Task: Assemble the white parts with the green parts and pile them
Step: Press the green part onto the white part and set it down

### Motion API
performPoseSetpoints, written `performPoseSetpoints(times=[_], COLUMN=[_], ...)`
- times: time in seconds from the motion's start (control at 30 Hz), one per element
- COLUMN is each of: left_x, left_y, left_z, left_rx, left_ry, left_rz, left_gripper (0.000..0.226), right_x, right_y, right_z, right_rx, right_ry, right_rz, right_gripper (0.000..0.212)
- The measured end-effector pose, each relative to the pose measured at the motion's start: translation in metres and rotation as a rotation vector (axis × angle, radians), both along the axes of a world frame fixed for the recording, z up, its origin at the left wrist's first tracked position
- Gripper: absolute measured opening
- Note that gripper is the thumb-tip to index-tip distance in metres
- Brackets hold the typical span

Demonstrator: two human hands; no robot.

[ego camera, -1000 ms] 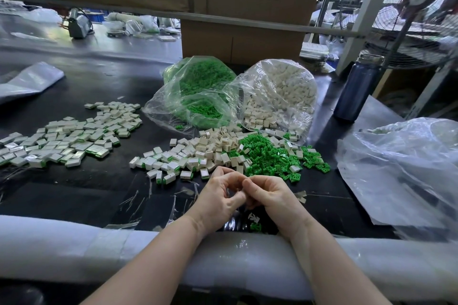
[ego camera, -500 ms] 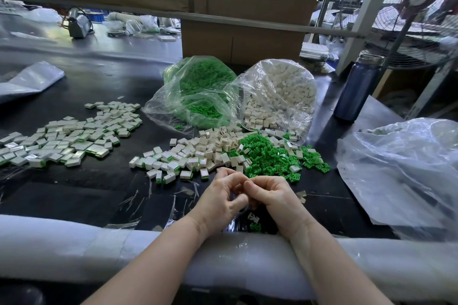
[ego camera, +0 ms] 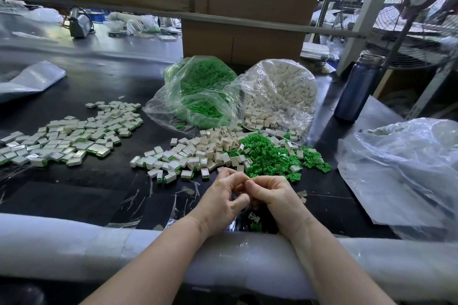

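Note:
My left hand (ego camera: 223,202) and my right hand (ego camera: 275,197) meet fingertip to fingertip just above the black table (ego camera: 81,195), near its front edge. The fingers of both curl tightly and pinch a small part between them, which they almost fully hide. Just beyond lie a heap of loose white parts (ego camera: 210,147) and a heap of loose green parts (ego camera: 269,156). Assembled white-and-green pieces (ego camera: 168,166) sit left of those, and a larger spread of assembled pieces (ego camera: 71,135) lies at the far left. One green part (ego camera: 256,226) and a white one (ego camera: 254,217) lie below my hands.
Behind the heaps stand an open bag of green parts (ego camera: 200,96) and one of white parts (ego camera: 282,91). A blue bottle (ego camera: 357,89) stands at the right, with crumpled clear plastic (ego camera: 406,171) in front of it. White foam padding (ego camera: 74,242) lines the front edge. Cardboard boxes (ego camera: 243,39) stand at the back.
Both hands stay in the same spot. The fingers have shifted slightly against each other around the hidden part.

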State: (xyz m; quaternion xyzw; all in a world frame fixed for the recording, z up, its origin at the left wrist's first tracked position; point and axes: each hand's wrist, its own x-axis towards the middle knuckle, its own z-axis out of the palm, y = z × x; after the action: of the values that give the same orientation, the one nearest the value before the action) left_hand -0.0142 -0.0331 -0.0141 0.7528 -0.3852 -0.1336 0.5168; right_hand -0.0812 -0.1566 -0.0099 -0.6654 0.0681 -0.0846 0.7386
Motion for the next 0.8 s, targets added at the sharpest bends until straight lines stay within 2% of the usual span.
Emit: performPoseSetpoints(times=[0.43, 0.8], left_x=[-0.0005, -0.0011], left_y=[-0.0001, 0.0006], left_z=[0.0006, 0.0018], left_rx=[0.010, 0.029], left_ry=[-0.031, -0.014], left_rz=[0.009, 0.002], left_gripper=[0.015, 0.012], right_x=[-0.0006, -0.0004], right_y=[0.0014, 0.0003], right_z=[0.0022, 0.0015], right_rx=[0.005, 0.024], right_ry=[0.023, 0.035], right_rz=[-0.022, -0.014], right_gripper=[0.018, 0.016])
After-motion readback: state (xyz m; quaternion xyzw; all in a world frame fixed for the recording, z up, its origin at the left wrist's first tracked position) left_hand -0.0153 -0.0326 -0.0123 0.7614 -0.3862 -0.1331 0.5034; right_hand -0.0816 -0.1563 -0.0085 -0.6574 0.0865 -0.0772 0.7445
